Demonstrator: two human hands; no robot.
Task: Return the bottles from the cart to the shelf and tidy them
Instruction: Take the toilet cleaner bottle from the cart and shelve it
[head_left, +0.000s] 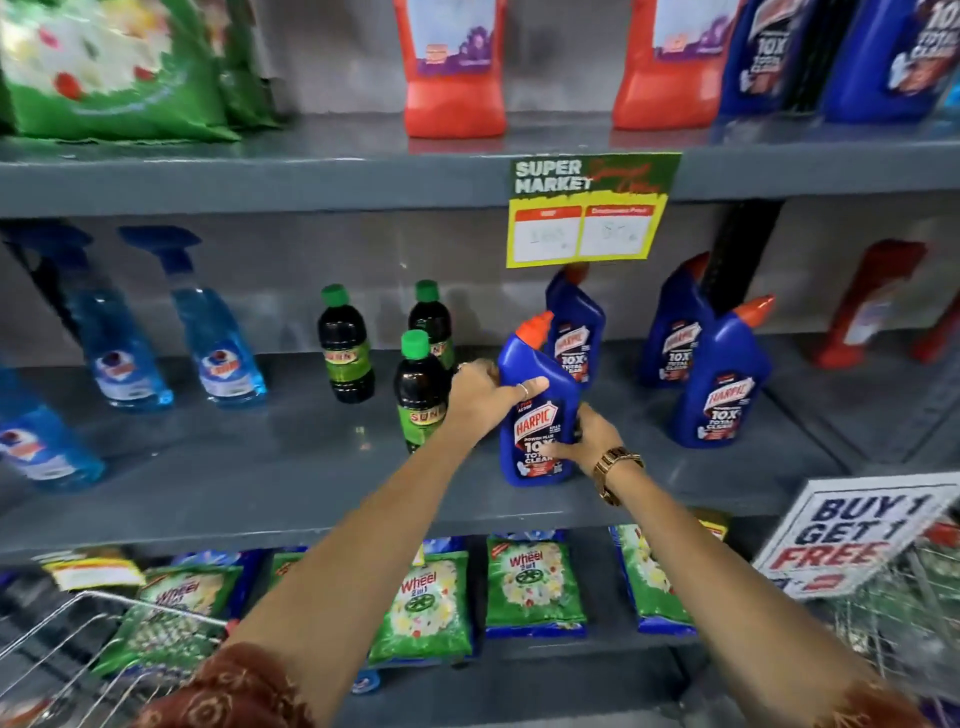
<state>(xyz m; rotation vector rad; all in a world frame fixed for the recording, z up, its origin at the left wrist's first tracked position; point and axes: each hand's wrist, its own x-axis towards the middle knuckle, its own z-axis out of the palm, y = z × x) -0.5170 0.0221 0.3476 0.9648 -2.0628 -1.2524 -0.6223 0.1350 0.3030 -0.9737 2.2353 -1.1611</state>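
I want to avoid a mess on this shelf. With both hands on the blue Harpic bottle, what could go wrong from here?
1. The left hand is close against the front dark green-capped bottle; turning the blue Harpic bottle may knock it over.
2. The Harpic bottle stands near the shelf front edge and looks tilted; if the right hand lets go early, it might tip off.

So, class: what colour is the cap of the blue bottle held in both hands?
Orange-red, on the blue bottle at the middle shelf; the head view shows it.
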